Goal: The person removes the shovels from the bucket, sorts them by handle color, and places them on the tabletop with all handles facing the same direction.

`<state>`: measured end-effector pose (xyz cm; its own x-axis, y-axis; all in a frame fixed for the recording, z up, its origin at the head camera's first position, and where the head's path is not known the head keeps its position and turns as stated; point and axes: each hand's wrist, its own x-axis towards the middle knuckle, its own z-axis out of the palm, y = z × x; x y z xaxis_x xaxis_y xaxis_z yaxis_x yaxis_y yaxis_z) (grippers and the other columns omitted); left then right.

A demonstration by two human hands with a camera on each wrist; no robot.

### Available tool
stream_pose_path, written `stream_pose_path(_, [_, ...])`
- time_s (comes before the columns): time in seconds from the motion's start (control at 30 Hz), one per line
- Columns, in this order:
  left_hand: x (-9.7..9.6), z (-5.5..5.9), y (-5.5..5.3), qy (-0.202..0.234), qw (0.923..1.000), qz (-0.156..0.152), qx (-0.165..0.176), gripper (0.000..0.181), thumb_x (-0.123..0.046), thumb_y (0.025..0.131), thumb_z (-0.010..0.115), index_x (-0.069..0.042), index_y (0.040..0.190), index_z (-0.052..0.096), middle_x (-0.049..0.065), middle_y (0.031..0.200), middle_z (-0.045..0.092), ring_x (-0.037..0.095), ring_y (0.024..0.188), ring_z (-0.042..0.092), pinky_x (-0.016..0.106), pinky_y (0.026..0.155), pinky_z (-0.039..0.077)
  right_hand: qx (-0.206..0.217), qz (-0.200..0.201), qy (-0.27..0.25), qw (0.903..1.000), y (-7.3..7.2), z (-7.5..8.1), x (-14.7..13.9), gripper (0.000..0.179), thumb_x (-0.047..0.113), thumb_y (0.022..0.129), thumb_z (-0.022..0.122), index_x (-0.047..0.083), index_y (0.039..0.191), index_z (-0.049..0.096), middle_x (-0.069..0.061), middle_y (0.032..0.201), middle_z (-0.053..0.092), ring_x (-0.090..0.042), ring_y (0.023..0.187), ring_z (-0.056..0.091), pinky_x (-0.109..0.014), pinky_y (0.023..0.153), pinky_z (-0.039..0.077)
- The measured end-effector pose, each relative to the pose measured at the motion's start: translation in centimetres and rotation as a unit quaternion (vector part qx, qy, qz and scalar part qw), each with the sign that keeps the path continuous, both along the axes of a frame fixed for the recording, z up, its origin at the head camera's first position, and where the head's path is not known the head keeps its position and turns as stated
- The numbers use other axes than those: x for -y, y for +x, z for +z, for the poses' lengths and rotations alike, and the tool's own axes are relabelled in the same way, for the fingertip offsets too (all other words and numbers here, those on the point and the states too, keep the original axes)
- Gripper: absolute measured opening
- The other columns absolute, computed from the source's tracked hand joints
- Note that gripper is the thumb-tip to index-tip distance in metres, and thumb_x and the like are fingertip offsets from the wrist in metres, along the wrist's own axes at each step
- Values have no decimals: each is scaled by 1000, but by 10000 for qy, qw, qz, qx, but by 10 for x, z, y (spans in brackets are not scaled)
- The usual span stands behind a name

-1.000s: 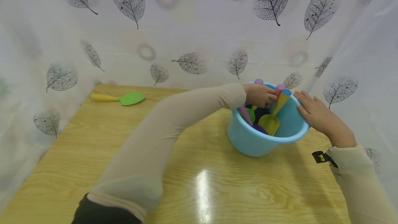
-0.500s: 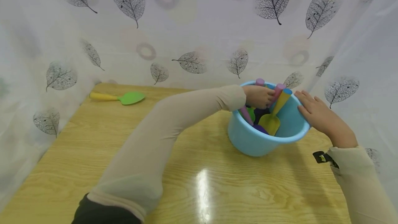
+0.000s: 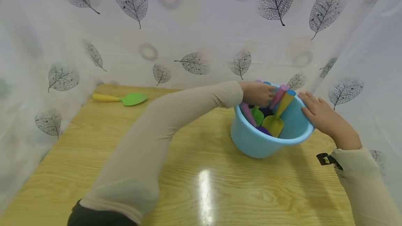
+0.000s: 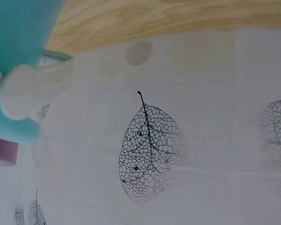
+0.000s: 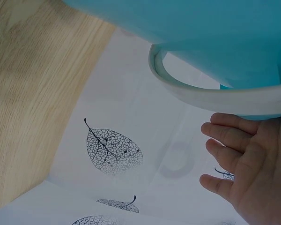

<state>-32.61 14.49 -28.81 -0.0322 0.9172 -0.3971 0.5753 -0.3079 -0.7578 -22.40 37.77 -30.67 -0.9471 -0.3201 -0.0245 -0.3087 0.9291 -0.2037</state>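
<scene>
Head view, and all the action is at the blue bucket (image 3: pixel 251 144), standing on the desk (image 3: pixel 176 187) off to the right! Left hand (image 3: pixel 258 94) is at the bucket's mouth, over the tools, fingers bent inward; whether they clamp on anything I cannot tell, the hand hides it. Just beside it leans a pink handle (image 3: pixel 278 97), then the tilted yellow scoop (image 3: pixel 273 125), with a purple handle (image 3: pixel 248 115) nearer the left wall. Across to the right hand (image 3: pixel 323 114): laid against the right rim, fingers straight, and the right wrist view shows them slightly apart below the white bail (image 5: pixel 215 97). Well apart, a green trowel (image 3: pixel 133 98) lies at the desk's back left. Step in hand, I'd judge: reaching among the tools while the bucket is steadied. Next move calls for one sure pinch, free of neighbouring handles.
</scene>
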Motion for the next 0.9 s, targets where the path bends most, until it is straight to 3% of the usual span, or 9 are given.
stream_pose_path(0.33, [7,11,-2,225,9996,87,142,38,-29,101,36,-8,128,52,12,133,53,27,120,48,38,101,35,-8,-28,-57,10000,1,-1,0,56,27,103,24,-5,147,14,-34,149,18,-47,141,8,-65,109,7])
stream_pose_path(0.67, [21,30,-2,362,9989,201,-242,32,-19,101,37,-8,129,46,14,134,50,29,120,46,41,103,33,121,-94,-37,9999,1,0,1,56,28,103,24,-4,148,12,-33,150,16,-46,142,7,-64,111,5])
stream_pose_path(0.9, [31,36,-4,771,9958,164,-460,31,-17,102,32,-7,130,43,14,131,52,28,116,48,40,100,35,101,-89,-28,9999,0,0,1,57,28,103,24,-4,148,12,-34,149,17,-47,142,7,-65,110,6])
